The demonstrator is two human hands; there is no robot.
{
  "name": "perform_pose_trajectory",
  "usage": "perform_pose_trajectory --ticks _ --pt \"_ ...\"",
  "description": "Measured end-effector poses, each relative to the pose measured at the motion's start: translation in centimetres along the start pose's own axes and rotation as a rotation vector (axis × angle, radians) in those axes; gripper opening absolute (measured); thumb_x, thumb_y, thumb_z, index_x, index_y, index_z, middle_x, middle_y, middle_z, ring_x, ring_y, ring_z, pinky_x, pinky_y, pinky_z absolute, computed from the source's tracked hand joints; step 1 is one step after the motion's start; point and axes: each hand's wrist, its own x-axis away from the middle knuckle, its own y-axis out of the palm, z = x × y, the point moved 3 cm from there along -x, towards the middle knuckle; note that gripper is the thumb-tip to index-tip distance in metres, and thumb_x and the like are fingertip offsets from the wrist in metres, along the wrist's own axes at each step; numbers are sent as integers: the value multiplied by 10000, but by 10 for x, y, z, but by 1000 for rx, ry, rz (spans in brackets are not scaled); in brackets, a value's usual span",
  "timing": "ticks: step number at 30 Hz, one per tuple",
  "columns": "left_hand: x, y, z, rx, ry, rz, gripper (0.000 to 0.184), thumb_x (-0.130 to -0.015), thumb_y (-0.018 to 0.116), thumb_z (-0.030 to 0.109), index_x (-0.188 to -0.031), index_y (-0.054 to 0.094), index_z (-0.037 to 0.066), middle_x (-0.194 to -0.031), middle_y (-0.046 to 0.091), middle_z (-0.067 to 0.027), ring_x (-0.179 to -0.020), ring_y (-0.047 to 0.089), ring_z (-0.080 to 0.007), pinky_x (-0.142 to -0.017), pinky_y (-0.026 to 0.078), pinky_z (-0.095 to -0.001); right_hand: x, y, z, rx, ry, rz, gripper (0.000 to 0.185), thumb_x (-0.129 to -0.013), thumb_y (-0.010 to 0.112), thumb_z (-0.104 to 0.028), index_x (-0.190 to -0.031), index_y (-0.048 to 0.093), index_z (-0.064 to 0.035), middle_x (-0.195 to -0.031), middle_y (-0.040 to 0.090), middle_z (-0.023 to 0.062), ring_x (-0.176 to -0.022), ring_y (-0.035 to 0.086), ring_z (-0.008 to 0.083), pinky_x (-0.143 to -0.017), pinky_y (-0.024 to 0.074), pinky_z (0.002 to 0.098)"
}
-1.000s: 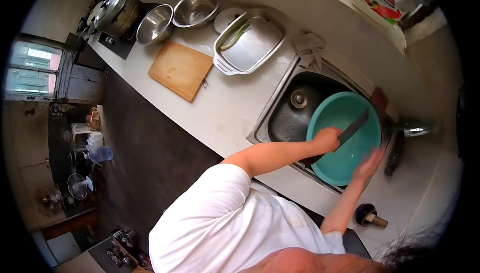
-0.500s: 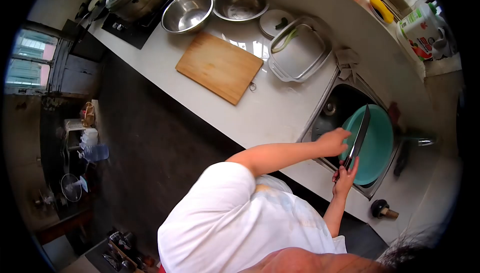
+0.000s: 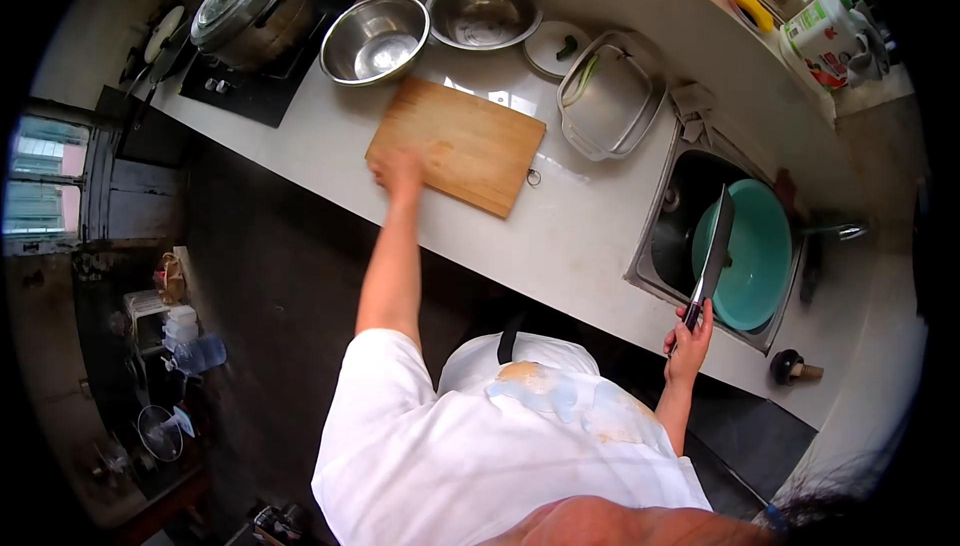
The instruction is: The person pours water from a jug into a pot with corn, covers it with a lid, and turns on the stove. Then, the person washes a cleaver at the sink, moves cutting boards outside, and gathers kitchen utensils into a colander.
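Note:
A large kitchen knife with a dark handle is in my right hand, my fingers wrapped round the handle. Its blade points away from me across the left part of a green basin in the sink. My left hand, smeared by motion, is at the near left corner of a wooden cutting board. Whether it touches the board or hovers just above, I cannot tell.
Two steel bowls stand behind the board, near a pot on the stove. Right of the board are a clear rectangular dish with a green stalk and a white lid. The sink has a faucet at its right.
My left hand has swung from beside the knife at the sink leftward to the cutting board. My right hand still holds the knife by the basin. The whole view has shifted slightly.

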Motion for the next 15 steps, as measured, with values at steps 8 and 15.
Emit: perform_pose_trajectory --ticks 8,15 --pt "-91 5 -60 -63 -154 -444 560 -795 392 407 -1187 430 9 -1226 429 -183 -1123 401 -369 -906 344 -448 14 13 17 -32 20 -65 364 -731 571 0 -1064 428 -30 -716 460 18 -499 452 92 -467 409 202" --pt "-77 19 -73 329 -76 -524 636 -805 393 440 -1075 468 -131 -1107 480 -295 -1072 453 -379 -897 350 -383 -37 119 52 473 -182 -295 356 -701 642 -110 -978 451 6 -911 530 111 -790 545 199 -716 453 298"
